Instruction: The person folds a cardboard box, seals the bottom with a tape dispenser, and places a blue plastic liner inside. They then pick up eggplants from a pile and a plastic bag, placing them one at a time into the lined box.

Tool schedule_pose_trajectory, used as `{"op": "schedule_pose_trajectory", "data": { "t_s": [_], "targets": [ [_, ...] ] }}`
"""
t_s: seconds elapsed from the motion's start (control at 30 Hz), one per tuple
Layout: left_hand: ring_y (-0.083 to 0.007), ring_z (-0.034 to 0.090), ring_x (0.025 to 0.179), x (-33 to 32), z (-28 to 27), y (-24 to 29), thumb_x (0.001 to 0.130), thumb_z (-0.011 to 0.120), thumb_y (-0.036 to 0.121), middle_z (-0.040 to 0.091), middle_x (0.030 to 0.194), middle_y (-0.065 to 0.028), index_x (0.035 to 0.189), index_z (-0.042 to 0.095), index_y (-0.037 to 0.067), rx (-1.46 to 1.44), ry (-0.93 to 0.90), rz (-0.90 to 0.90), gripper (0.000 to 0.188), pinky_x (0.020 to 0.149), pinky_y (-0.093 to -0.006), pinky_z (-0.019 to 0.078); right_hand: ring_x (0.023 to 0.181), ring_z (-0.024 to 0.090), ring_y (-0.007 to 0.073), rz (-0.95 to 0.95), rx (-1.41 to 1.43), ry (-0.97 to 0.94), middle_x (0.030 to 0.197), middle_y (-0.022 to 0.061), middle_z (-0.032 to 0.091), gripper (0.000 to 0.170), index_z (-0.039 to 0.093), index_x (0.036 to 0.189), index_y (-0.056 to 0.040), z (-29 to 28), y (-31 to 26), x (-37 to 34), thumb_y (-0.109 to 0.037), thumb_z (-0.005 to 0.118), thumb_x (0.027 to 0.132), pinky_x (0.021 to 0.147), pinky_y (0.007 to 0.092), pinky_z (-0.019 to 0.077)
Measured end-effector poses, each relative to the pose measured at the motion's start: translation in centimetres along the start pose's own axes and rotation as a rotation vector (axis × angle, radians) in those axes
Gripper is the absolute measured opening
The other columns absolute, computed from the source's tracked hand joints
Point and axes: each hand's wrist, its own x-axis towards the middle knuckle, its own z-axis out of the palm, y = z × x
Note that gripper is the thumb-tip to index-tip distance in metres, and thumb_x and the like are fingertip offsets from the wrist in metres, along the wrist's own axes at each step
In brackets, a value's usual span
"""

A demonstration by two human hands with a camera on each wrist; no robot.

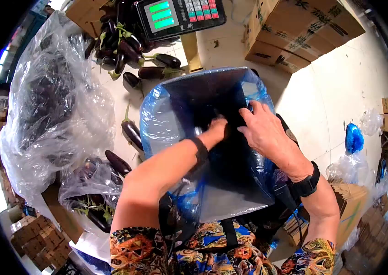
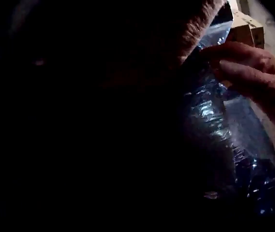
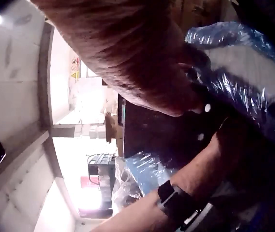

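A box lined with a blue plastic bag [image 1: 155, 107] stands upright before the person, its inside very dark. Into it reaches the left hand [image 1: 220, 125]; its fingers fade into shadow, so I cannot tell whether they hold anything. At the box's right side is the right hand [image 1: 265, 127], thumb and index finger apart, fingertips over the opening by the bag's edge. In the left wrist view the right hand [image 2: 256, 72] shows beside the shiny blue film [image 2: 207, 111]. Much of that view is black. Loose eggplants [image 1: 132, 133] lie left of the box.
A heap of eggplants [image 1: 127, 48] lies under a digital scale display [image 1: 180, 16] at the back. Clear plastic bags [image 1: 56, 105] fill the left side, a smaller one [image 1: 91, 192] with eggplants inside. A cardboard carton [image 1: 302, 30] stands back right. Flattened cardboard [image 1: 350, 201] is stacked at right.
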Motion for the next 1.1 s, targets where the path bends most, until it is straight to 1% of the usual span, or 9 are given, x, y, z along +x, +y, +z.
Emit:
{"op": "schedule_pose_trajectory", "data": {
  "t_s": [0.13,0.2,0.27,0.33,0.6,0.7,0.8,0.87,1.1],
  "targets": [
    [-0.0377,0.063,0.100,0.4,-5.5,-0.6,0.087,0.055,0.037,0.065,0.106,-0.0241,0.112,0.061,-0.001,0.163,-0.005,0.235,0.045,0.086,-0.0449,0.0511,0.088,0.054,0.0350,-0.233,-0.042,0.101,0.097,0.0149,0.054,0.022,0.058,0.093,-0.0041,1.1,-1.7,-0.9,-0.013,0.070,0.076,0.075,0.0419,0.0477],
    [-0.0372,0.064,0.097,-1.5,-9.5,-0.4,0.089,0.053,0.035,0.067,0.104,-0.0227,0.107,0.066,0.000,0.054,0.044,0.349,0.042,0.085,-0.0449,0.0517,0.087,0.057,0.0337,-0.297,-0.075,-0.153,0.094,0.0140,0.057,0.023,0.059,0.093,-0.0044,2.4,-2.2,-1.5,-0.016,0.070,0.076,0.074,0.0427,0.0494],
    [-0.0189,0.065,0.092,-4.6,-15.4,0.6,0.090,0.061,0.034,0.067,0.106,-0.0153,0.125,0.059,0.001,-0.443,-0.361,0.313,0.048,0.077,-0.0318,0.0534,0.090,0.059,0.0340,-0.332,-0.068,-0.419,0.096,0.0148,0.058,0.027,0.061,0.098,-0.0043,4.4,-2.7,-2.2,-0.020,0.070,0.078,0.076,0.0428,0.0514],
    [-0.0156,0.064,0.095,-9.4,-19.8,0.2,0.095,0.059,0.033,0.065,0.114,-0.0114,0.137,0.048,0.004,-0.677,-0.358,0.447,0.053,0.079,-0.0245,0.0525,0.098,0.061,0.0355,-0.347,-0.141,-0.745,0.104,0.0168,0.061,0.040,0.061,0.114,-0.0045,4.9,-3.6,-1.7,-0.021,0.069,0.078,0.082,0.0428,0.0529],
    [-0.0110,0.063,0.092,-16.6,-18.1,-13.1,0.091,0.061,0.017,0.069,0.101,-0.0067,0.125,0.060,0.005,-0.687,0.181,0.536,0.036,0.085,-0.0263,0.0502,0.098,0.061,0.0361,-0.691,-0.248,-0.749,0.110,0.0166,0.063,0.051,0.054,0.130,-0.0136,15.3,-4.1,-2.0,-0.018,0.061,0.080,0.079,0.0459,0.0523],
    [-0.0167,0.066,0.097,-20.2,-17.4,-15.9,0.094,0.056,0.012,0.069,0.104,-0.0127,0.123,0.059,-0.002,-1.092,0.147,0.341,0.033,0.083,-0.0276,0.0524,0.102,0.063,0.0322,-0.582,-0.084,-1.014,0.110,0.0177,0.065,0.039,0.060,0.121,-0.0157,19.4,-4.7,-1.3,-0.013,0.060,0.082,0.081,0.0423,0.0528],
    [-0.0184,0.065,0.093,-21.0,-14.6,-22.7,0.095,0.055,0.009,0.067,0.105,-0.0127,0.123,0.058,-0.004,-1.449,0.598,0.159,0.031,0.081,-0.0279,0.0523,0.115,0.058,0.0321,-0.273,0.278,-1.109,0.127,0.0154,0.060,0.039,0.057,0.128,-0.0152,17.0,-6.3,0.0,-0.012,0.051,0.090,0.095,0.0386,0.0487],
    [-0.0166,0.062,0.089,-19.6,-10.8,-29.9,0.095,0.056,0.012,0.066,0.102,-0.0102,0.124,0.054,-0.002,-1.567,0.814,-0.062,0.032,0.080,-0.0274,0.0507,0.129,0.048,0.0277,-0.620,0.156,-0.940,0.139,0.0136,0.051,0.040,0.053,0.133,-0.0138,17.3,-6.5,-0.2,-0.013,0.048,0.094,0.107,0.0361,0.0392],
    [-0.0189,0.063,0.090,-12.1,2.0,-35.6,0.082,0.073,0.025,0.067,0.106,-0.0127,0.128,0.049,-0.002,-1.017,0.801,-0.635,0.059,0.079,-0.0303,0.0507,0.116,0.056,0.0309,-0.357,-0.167,-0.812,0.127,0.0140,0.060,0.034,0.063,0.120,-0.0130,16.5,-6.3,0.4,-0.020,0.057,0.087,0.096,0.0376,0.0491]
  ]
}}
